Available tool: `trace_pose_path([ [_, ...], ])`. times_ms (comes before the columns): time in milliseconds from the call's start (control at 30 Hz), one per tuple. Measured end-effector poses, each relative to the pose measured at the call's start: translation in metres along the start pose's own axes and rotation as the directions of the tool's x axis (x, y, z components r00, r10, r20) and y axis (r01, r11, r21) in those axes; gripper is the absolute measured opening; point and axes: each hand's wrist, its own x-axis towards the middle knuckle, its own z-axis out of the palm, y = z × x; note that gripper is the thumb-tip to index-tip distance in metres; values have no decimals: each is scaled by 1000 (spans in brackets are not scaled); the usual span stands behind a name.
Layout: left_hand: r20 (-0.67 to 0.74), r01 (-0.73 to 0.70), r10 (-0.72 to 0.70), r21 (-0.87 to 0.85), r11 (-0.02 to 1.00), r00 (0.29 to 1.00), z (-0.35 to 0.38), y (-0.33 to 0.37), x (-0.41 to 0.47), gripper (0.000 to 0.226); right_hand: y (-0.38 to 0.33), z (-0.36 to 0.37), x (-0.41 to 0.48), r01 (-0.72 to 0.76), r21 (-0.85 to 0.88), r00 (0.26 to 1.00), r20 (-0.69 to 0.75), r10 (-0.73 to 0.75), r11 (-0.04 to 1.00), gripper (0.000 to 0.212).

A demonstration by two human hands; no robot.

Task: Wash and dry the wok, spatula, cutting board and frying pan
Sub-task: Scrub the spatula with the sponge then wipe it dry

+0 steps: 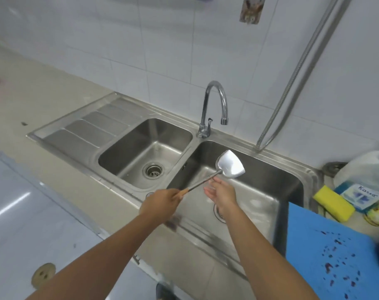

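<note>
Left hand (pixel 160 201) holds the spatula (pixel 229 164), right hand (pixel 222 193) flat beside it, perhaps touching.

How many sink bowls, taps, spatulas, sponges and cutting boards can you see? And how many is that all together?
Sink bowls: 2 (left sink bowl, right sink bowl)
tap: 1
spatula: 1
yellow sponge: 1
blue cutting board: 1
Total: 6
</note>
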Motion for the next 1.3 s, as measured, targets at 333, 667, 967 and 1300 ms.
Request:
trace_pose_path([
  [333,50,48,-53,105,993,997,-34,-47,80,31,-79,51,115,357,-687,901,74,-428,633,46],
  [667,121,6,-25,152,988,992,-20,-55,107,37,-117,62,186,392,-643,920,273,-281,657,66],
  [967,212,-66,23,200,977,977,-37,-50,110,34,-131,51,191,506,-688,861,442,-253,520,64],
  [1300,187,-57,27,160,985,982,-44,-54,109,28,-127,54,198,525,-733,851,458,-256,432,48],
])
